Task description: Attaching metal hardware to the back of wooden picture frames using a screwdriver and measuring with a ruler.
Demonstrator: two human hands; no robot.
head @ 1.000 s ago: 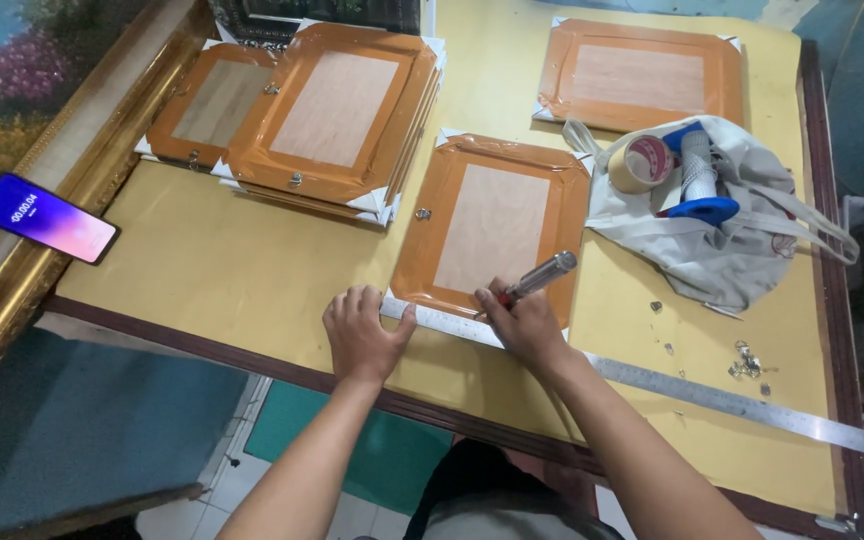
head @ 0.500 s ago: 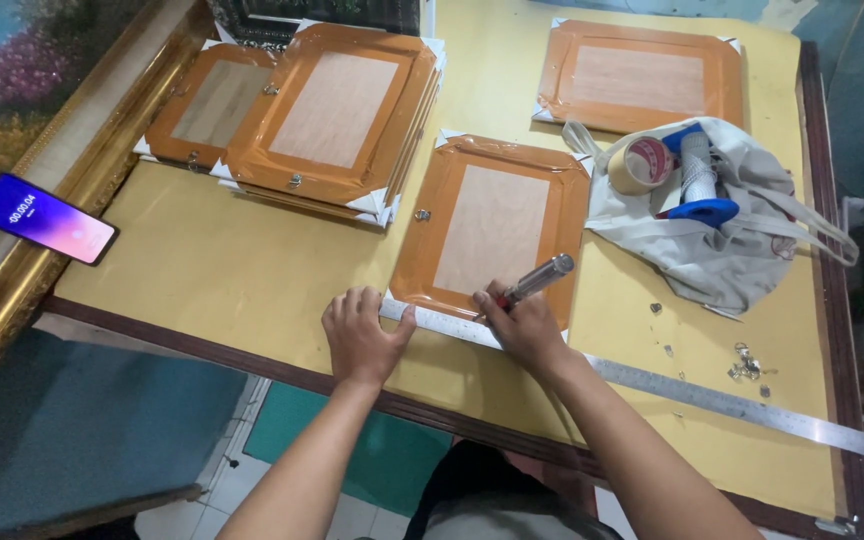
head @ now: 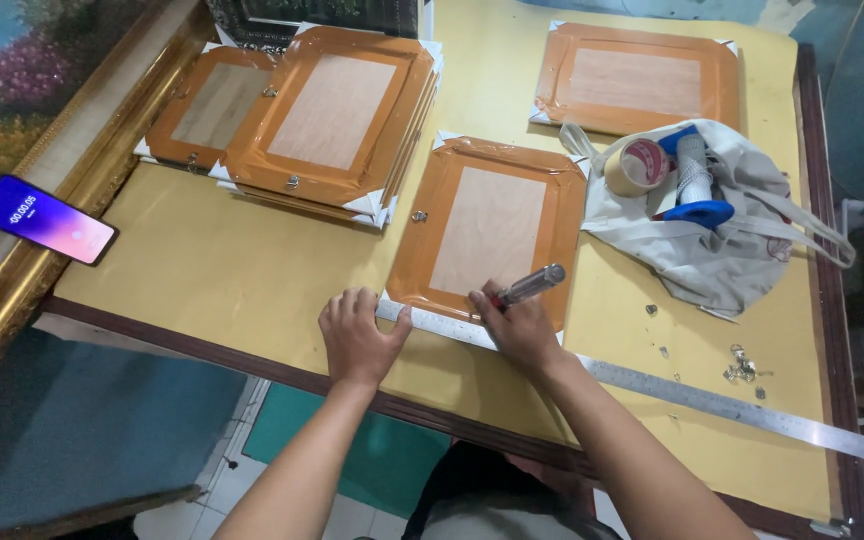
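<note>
From the head camera, a picture frame (head: pixel 487 232) lies face down near the front edge of a yellow table (head: pixel 222 270). Its back shows a pale wooden panel bordered all round by glossy brown tape, with white padding at the corners and a small metal hanger on its left side.

A long steel ruler (head: pixel 672 392) lies along the frame's near edge and runs off to the right across the table. The left hand (head: pixel 360 335) rests flat on the ruler's left end, fingers spread and thumb touching the frame's lower left corner; it grips nothing. The right hand (head: pixel 517 325) is curled round a screwdriver (head: pixel 529 285) with a clear handle, whose tip is hidden by the fingers at the frame's lower edge.

Behind to the left sits a stack of frames (head: pixel 327 115) of the same taped kind, and another frame (head: pixel 637 78) lies at the far right. A grey cloth bag (head: pixel 727 235) beside the worked frame carries a roll of tape (head: pixel 637 165) and a blue-based spool (head: pixel 694 185). Small metal hooks (head: pixel 740 365) lie scattered near the ruler. A phone (head: pixel 44 218) with a lit screen rests on a gilt frame (head: pixel 72 150) at the left.
</note>
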